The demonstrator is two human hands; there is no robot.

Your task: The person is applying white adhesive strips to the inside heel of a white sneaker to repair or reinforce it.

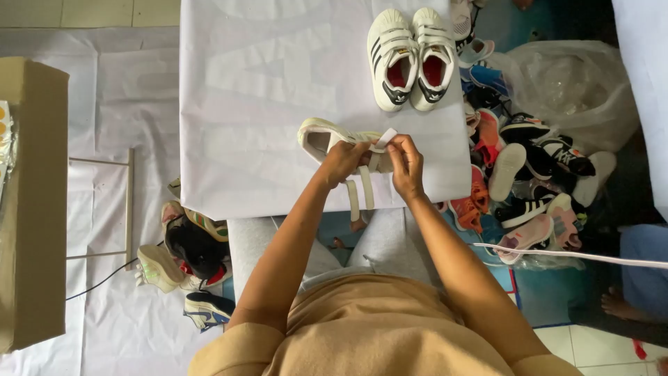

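The person sits at a table (pixel 250 104) covered with a white sheet that carries faint pale shapes, and both hands work on one cream-white low sneaker with hook-and-loop straps (pixel 321 136). The sneaker lies on its side near the front edge of the table, its long axis running left to right, with the toe pointing to the left and the strap part toward the hands. The left hand (pixel 343 161) is closed on the sneaker's body and the base of the straps, and the right hand (pixel 406 164) pinches the free end of one strap (pixel 385 137) between thumb and fingers; two other straps (pixel 359 191) hang loose over the table edge. Both hands touch the shoe, so neither is really nearer. Farther back on the table a pair of white sneakers with dark stripes and red lining (pixel 411 57) stands side by side. At the far left stands a brown cardboard box (pixel 31 209). To the right, on the floor, lie a heap of mixed coloured shoes (pixel 529 181) and a crumpled clear plastic bag (pixel 574 83).
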